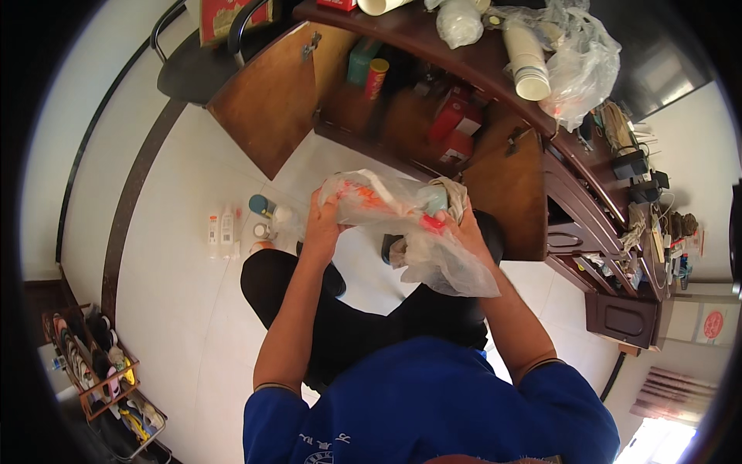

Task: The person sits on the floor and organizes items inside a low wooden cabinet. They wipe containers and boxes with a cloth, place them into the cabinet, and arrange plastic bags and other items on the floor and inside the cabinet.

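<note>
Between my two hands is a translucent plastic bag with orange-red print, held level above my knees. My left hand grips its left end. My right hand grips the other end, along with a bunched beige cloth and a pale blue-green thing whose kind I cannot tell. A small red piece shows by my right thumb. The bag's loose, crumpled part hangs over my right forearm. What the bag contains is mostly hidden.
Ahead, a wooden cabinet's left door and right door stand open. Inside are red boxes and a red canister. Paper cups and plastic bags lie on top. Bottles stand on the floor at left, near a shoe rack.
</note>
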The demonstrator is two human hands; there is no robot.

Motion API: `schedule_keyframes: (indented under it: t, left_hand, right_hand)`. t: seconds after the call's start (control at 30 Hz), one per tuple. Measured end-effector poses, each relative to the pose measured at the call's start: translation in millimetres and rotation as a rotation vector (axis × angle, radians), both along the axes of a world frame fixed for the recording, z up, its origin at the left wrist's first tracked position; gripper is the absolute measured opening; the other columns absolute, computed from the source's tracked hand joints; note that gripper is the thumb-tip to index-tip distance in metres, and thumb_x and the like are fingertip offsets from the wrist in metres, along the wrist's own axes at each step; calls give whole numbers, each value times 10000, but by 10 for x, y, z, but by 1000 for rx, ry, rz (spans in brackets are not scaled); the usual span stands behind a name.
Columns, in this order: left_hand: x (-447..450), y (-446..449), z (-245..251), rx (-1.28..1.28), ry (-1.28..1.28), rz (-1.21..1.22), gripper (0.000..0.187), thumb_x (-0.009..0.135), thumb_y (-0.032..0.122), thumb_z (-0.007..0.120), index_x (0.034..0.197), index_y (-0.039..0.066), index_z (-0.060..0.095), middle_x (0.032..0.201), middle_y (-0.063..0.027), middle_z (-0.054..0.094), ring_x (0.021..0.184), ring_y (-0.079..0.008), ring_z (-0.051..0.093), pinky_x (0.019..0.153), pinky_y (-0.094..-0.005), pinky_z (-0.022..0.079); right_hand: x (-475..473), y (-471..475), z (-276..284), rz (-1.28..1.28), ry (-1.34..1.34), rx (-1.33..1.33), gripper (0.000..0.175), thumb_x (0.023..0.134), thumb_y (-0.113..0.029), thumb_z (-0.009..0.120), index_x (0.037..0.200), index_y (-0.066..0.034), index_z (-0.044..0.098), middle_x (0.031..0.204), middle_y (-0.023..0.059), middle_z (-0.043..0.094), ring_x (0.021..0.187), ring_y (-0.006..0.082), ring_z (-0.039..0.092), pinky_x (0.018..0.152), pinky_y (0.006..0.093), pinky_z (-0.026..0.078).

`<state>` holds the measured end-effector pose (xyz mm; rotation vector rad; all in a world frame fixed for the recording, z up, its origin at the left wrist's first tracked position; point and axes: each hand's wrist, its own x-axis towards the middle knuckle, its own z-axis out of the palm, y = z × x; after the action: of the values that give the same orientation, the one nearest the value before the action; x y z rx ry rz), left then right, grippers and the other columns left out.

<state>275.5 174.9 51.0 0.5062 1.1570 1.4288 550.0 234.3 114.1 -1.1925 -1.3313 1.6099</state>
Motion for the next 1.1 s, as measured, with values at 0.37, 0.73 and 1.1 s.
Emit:
schedule_keyframes:
  t: [0.37,0.73,1.1]
  left_hand:
    - [-282,719,4,-43,433,-255,711,1059,400,627,1612,31,376,1501,-188,543,1317,-274,596,971,-410,585]
    - [32,1002,-39,462,1292,-215,963,767,289,915,1557,16,437,1408,-241,623,1291,-441,606,1063,-492,527]
    - [-245,1202,96,118,756,-297,740,794,129,832,1438,-9,495,1246,-253,707,1147,-441,686,978,-467,559]
  right_hand:
    - [118,948,-273,-131,-372,397,661,856,-181,896,1415,-65,562,1266,93,702,1122,186,685,999,346,554]
    - [-602,1463,115,322,-536,450,827,807,-202,911,1516,-48,515,1447,126,641,1324,222,614,1148,352,459]
    - [-1110,1842,189,344,-248,79,589,942,-231,800,1467,-75,583,1341,66,680,1201,168,648,1059,347,518]
